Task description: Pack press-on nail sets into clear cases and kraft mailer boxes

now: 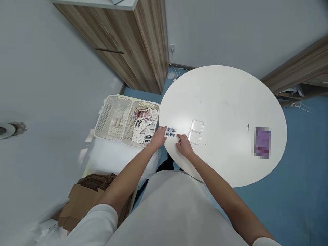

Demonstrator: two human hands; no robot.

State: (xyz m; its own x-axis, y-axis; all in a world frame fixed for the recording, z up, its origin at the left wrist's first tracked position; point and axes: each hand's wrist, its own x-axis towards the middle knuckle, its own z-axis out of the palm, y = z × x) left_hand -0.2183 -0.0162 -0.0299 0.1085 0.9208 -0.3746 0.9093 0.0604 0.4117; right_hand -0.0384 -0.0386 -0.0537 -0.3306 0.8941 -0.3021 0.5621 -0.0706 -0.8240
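In the head view, the person's left hand (159, 136) is partly closed, its thumb and fingers pinching the left edge of a small white card with rows of dark blue-green oval pieces (170, 132). The right hand (185, 145) is loosely curled, fingertips at the card's right edge; whether they grip it or only touch it, one cannot tell. The card lies between the two hands, at the near left edge of the round white table (225, 99). Just beside the right hand, a clear plastic hinged case (196, 131) lies open on the table. A pixelated purple rectangular item (262, 142) lies well apart, toward the table's right side. Left of the table stand two white perforated plastic baskets side by side: the nearer basket (125, 133) holds many similar cards (143, 124), the farther basket (104, 118) clear plastic cases (120, 108).
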